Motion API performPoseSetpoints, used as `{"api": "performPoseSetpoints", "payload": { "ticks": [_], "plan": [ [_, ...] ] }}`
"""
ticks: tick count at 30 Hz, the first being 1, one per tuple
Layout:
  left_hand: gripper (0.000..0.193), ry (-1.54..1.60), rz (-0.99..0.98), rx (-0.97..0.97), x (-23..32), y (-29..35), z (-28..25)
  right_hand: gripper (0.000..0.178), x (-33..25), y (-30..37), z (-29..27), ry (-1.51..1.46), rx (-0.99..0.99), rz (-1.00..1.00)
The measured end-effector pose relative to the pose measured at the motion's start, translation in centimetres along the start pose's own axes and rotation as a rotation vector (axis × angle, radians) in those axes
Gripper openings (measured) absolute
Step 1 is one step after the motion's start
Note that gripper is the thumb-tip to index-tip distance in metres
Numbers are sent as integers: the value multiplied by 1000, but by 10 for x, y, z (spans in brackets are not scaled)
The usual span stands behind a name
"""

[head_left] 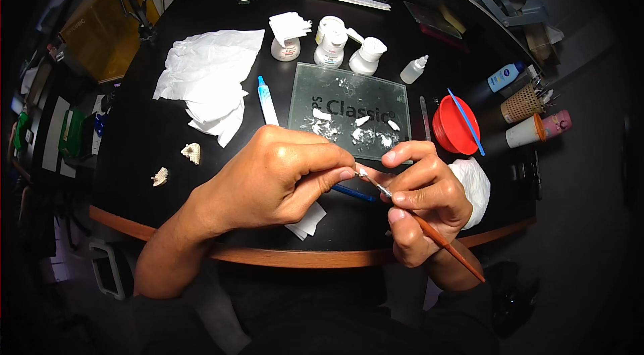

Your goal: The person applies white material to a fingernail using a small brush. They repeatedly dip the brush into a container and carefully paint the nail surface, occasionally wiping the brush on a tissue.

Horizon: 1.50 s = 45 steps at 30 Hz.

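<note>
Brushing a tiny whitish piece (363, 172) looks like the current step, just below centre frame: left hand (285, 170) pinching at it, right hand (429, 197) gripping one brush (448, 251). Too small to tell if it's on a pin, tbh. I'd say the next move calls for a steady pinch and light bristles. Count: three white lumps on one glass slab (305, 93) mid-frame, one red bowl (446, 132) right, two cream chunks (191, 153) left.
</note>
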<state>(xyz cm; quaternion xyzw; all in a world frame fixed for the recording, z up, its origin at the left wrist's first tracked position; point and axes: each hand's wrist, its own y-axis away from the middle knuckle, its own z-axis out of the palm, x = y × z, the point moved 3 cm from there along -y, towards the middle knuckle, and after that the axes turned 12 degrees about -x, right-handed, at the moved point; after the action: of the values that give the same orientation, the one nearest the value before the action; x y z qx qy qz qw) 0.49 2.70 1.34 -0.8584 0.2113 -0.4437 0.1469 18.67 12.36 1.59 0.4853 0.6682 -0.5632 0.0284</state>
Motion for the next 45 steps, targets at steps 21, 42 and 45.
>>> {"api": "performPoseSetpoints", "payload": {
  "ticks": [21,42,45],
  "plan": [
    [6,-23,6,12,3,-2,-1,17,-3,-1,0,108,3,-9],
    [6,16,-33,-29,3,-3,-1,14,4,5,-6,-11,53,30],
    [7,13,-59,-41,0,3,-2,14,6,7,-1,-28,44,60]
  ]
}}
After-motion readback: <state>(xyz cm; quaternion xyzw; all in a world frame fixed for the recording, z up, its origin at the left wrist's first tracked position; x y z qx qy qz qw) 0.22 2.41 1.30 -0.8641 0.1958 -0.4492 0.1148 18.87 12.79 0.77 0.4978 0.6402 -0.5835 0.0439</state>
